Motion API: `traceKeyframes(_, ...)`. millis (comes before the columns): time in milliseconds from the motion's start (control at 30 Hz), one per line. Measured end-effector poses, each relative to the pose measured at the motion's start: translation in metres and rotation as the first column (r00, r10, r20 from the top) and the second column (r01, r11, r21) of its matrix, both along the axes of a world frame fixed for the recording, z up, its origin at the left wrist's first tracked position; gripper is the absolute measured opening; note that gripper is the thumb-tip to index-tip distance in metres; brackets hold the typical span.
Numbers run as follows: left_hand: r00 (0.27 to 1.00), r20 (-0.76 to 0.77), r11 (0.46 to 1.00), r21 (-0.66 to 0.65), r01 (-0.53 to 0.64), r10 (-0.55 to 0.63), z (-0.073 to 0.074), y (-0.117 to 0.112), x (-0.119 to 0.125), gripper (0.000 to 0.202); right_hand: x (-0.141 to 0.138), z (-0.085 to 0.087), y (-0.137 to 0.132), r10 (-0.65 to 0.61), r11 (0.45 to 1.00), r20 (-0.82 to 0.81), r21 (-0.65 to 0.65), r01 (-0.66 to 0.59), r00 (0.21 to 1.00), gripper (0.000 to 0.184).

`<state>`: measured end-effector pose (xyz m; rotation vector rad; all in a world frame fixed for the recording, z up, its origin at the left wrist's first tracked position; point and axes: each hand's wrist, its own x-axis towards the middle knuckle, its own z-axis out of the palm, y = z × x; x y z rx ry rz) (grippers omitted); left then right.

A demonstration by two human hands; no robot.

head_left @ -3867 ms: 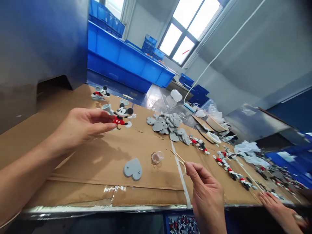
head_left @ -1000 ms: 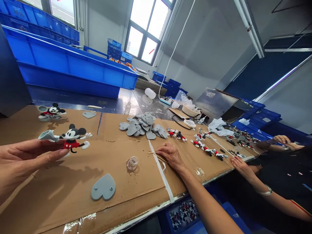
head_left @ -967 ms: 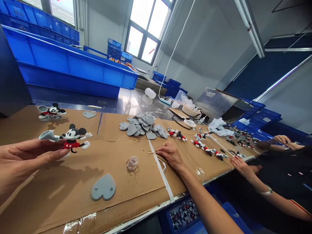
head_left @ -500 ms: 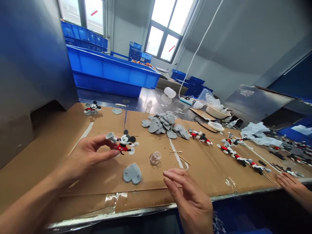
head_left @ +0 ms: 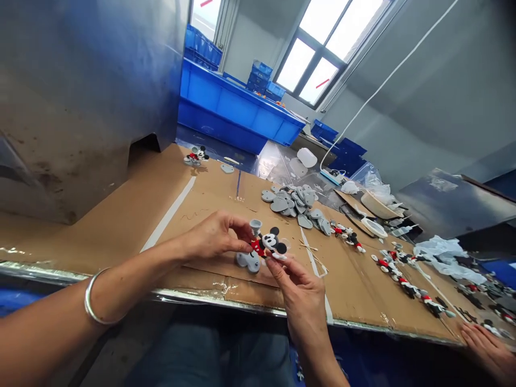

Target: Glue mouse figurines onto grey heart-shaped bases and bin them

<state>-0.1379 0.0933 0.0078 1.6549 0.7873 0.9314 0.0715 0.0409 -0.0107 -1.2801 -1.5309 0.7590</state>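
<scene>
A small Mickey Mouse figurine, in red shorts and with a grey cup-like piece on one raised arm, is held between my hands just above the cardboard. My left hand pinches its body from the left. My right hand has thumb and fingertips closed on its white glove or foot at the right; which one I cannot tell. Below the figurine lies a grey heart-shaped base, partly covered by it. The small clear jar behind the figurine's head is mostly hidden.
Grey heart-shaped bases are piled behind my hands. Cotton swabs lie to the right, with more figurines in rows. One figurine stands at the far left. Another person's hand rests at the right edge. A metal housing rises at left.
The figurine has moved right and lower, over the heart-shaped base, and turned. My right hand has come up and closed on it too. The view has swung left.
</scene>
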Motion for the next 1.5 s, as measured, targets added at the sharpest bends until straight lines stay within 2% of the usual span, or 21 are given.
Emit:
traceKeyframes(167, 0.999, -0.042, 0.999, 0.035, 0.009, -0.008, -0.002, 0.004, 0.001, 0.010, 0.000, -0.009, 0.003, 0.007, 0.999, -0.011, -0.044, -0.007, 1.000, 0.020)
traceKeyframes(367, 0.997, -0.064, 0.996, 0.078, 0.039, -0.034, -0.006, 0.010, 0.008, 0.015, 0.002, -0.020, 0.002, -0.086, 0.995, 0.008, -0.046, 0.086, 0.996, 0.025)
traceKeyframes(700, 0.994, 0.005, 0.989, 0.104, 0.109, -0.110, -0.014, 0.016, 0.005, 0.011, 0.002, -0.008, 0.001, -0.134, 0.991, 0.118, 0.037, 0.130, 0.984, 0.025)
traceKeyframes(867, 0.993, 0.040, 0.987, 0.123, 0.102, -0.107, -0.017, 0.014, 0.006, 0.010, 0.002, -0.004, 0.001, -0.179, 0.981, 0.192, 0.103, 0.162, 0.965, 0.024)
traceKeyframes(1167, 0.994, 0.028, 0.986, 0.132, 0.098, -0.102, -0.019, 0.010, 0.009, 0.010, -0.003, -0.008, 0.000, -0.225, 0.965, 0.297, 0.200, 0.170, 0.928, 0.024)
traceKeyframes(1333, 0.997, 0.009, 0.984, 0.160, 0.074, -0.076, -0.024, 0.013, 0.009, 0.009, -0.003, -0.009, -0.001, -0.230, 0.961, 0.317, 0.223, 0.163, 0.920, 0.025)
traceKeyframes(1500, 0.994, 0.017, 0.983, 0.155, 0.101, -0.105, -0.025, 0.013, 0.009, 0.010, -0.004, -0.009, -0.001, -0.229, 0.959, 0.334, 0.236, 0.155, 0.914, 0.020)
